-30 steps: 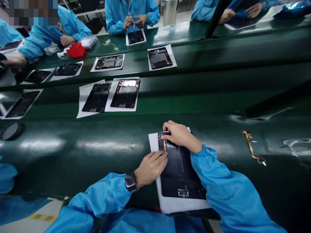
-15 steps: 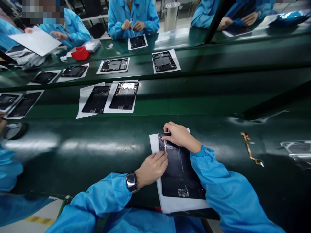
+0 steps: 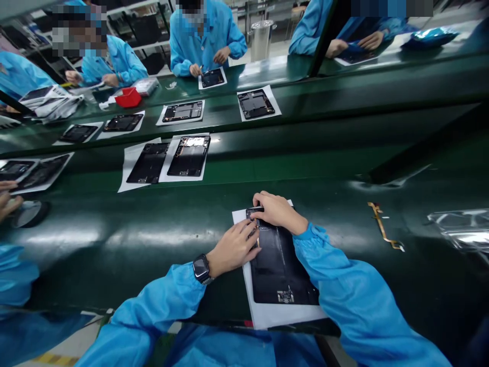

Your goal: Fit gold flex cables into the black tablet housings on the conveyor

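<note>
A black tablet housing (image 3: 273,270) lies on a white paper sheet (image 3: 262,318) on the bench before me. Along its upper left side runs a narrow orange flex cable (image 3: 258,241), partly covered by my fingers. My left hand (image 3: 235,247) reaches in from the left, its fingers stretched and apart over the cable and the housing's left edge. At the top, my right hand (image 3: 277,210) has its fingers curled over the upper edge, with the thumb pressed down near the cable's upper end. What lies under the fingertips is hidden.
Another orange flex cable (image 3: 383,227) lies to the right, beside a clear plastic tray (image 3: 462,229). Two tablet housings (image 3: 189,157) rest on paper ahead, with several more beyond. A dark post (image 3: 416,153) rises at right. Co-workers sit opposite; a co-worker's hands (image 3: 8,199) show at left.
My left hand has moved up along the cable, and its fingers have gone from a pinch at the lower end to spread. My right hand stays at the top edge. The view has shifted slightly.
</note>
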A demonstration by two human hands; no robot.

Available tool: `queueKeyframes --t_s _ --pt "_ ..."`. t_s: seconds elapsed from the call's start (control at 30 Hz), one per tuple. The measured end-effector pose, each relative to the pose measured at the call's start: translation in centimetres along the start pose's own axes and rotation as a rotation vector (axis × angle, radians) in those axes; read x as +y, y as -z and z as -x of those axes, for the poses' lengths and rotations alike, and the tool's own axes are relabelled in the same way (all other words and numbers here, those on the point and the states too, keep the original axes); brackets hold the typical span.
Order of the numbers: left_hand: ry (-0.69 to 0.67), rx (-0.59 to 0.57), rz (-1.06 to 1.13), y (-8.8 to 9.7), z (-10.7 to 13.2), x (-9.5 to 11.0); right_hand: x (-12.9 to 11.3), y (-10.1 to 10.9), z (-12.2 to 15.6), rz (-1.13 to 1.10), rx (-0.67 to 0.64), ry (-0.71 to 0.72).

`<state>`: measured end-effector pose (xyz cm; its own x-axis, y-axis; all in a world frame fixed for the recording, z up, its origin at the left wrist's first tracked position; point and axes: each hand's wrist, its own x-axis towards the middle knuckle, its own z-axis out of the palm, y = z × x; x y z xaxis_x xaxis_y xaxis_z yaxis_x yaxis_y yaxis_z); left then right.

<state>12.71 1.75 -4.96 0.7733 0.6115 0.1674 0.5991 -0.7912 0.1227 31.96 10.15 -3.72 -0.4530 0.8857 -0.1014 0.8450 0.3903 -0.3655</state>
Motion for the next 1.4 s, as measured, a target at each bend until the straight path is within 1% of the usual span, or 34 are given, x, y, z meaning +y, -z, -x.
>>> queueKeyframes --t_s 0.2,0.47,0.57,0.63,0.73,0.83,0.9,1.0,1.1,1.2,1.3,1.4 --pt "-0.078 -0.091 -0.012 1.0 0.1 -0.2 0.0 -0.1 0.1 -0.009 0.018 -0.012" --pt "-0.16 -0.177 0.01 2.7 -0.2 -0.8 -0.2 -0.2 0.2 -0.006 0.038 -0.036" --pt "-0.187 -0.188 0.026 3.0 0.1 -1.2 -0.3 0.2 0.7 -0.069 0.046 -0.04" --pt "-0.197 -0.182 0.035 2.9 0.4 -1.5 -0.4 0.9 1.6 -0.154 0.072 -0.023" --pt "-0.208 -0.179 0.072 2.7 1.0 -1.7 -0.8 2.2 4.0 -0.286 0.092 0.005" --pt "-0.224 -0.174 0.112 2.5 1.4 -1.8 -1.4 2.9 6.9 -0.426 0.054 -0.052" --pt "-0.233 -0.159 0.127 2.3 1.6 -1.9 -1.9 2.5 8.7 -0.523 0.051 -0.113" --pt "-0.229 -0.132 0.142 1.8 1.8 -1.9 -2.5 0.9 10.7 -0.662 0.102 -0.225" --pt "-0.235 -0.11 0.154 1.2 2.0 -2.0 -3.3 -1.0 12.0 -0.665 0.164 -0.317" --pt "-0.245 -0.1 0.161 1.0 2.2 -2.3 -4.2 -1.8 12.7 -0.57 0.196 -0.292" --pt "-0.245 -0.087 0.174 1.1 2.4 -2.5 -5.1 -1.7 13.1 -0.515 0.2 -0.246" --pt "-0.253 -0.084 0.189 1.2 2.5 -2.5 -5.6 -1.4 13.3 -0.435 0.207 -0.238"
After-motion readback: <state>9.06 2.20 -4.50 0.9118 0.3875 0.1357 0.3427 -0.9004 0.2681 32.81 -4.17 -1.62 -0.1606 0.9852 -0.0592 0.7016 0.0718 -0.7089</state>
